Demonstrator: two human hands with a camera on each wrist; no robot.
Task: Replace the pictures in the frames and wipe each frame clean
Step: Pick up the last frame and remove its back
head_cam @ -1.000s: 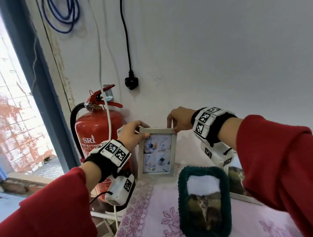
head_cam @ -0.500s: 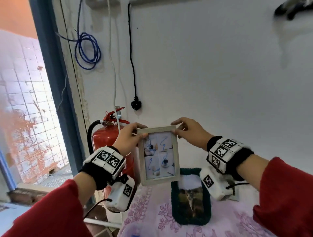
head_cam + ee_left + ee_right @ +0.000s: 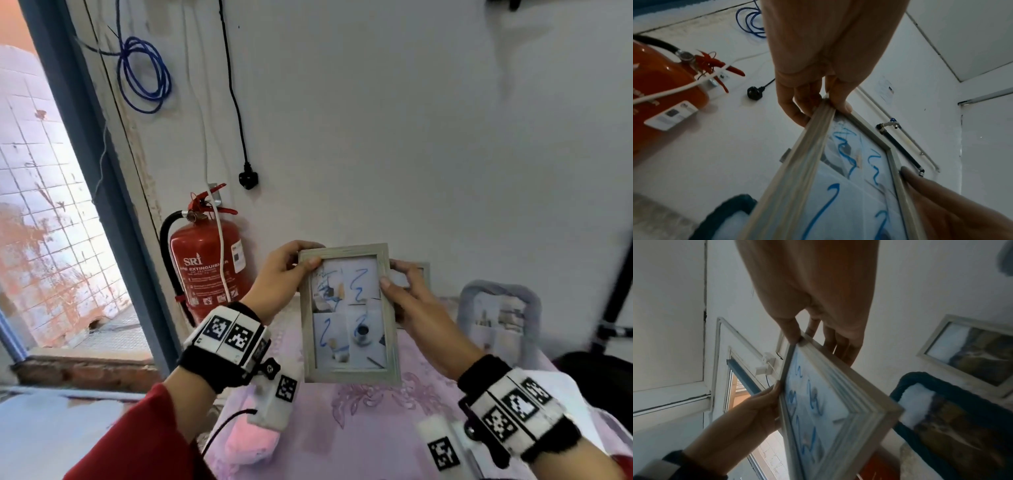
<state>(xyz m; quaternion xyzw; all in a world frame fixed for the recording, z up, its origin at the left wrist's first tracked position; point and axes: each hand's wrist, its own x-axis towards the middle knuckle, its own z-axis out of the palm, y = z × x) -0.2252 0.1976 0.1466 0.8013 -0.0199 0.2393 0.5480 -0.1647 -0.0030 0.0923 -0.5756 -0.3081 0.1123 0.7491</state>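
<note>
I hold a pale wooden picture frame (image 3: 342, 251) upright in the air over the table. Its picture shows cups and is scribbled with blue marks. My left hand (image 3: 291, 263) pinches the top left corner, thumb on the front and fingers behind. My right hand (image 3: 397, 284) grips the upper right edge the same way. In the left wrist view the frame (image 3: 797, 170) runs down from my left fingers (image 3: 789, 104). The right wrist view shows the frame (image 3: 849, 394) edge-on under my right hand (image 3: 818, 305).
A grey plush frame (image 3: 500, 308) and a small wooden frame (image 3: 416, 270) stand at the wall. A dark green knitted frame (image 3: 962, 402) and a wooden cat-picture frame (image 3: 972, 356) stand nearby. Pink floral cloth covers the table (image 3: 359, 428). A fire extinguisher (image 3: 205, 263) is on the left, a black stand (image 3: 613, 308) on the right.
The frame has come up from the table by the wall and nearer to me. My right hand has shifted from its top edge to its right edge.
</note>
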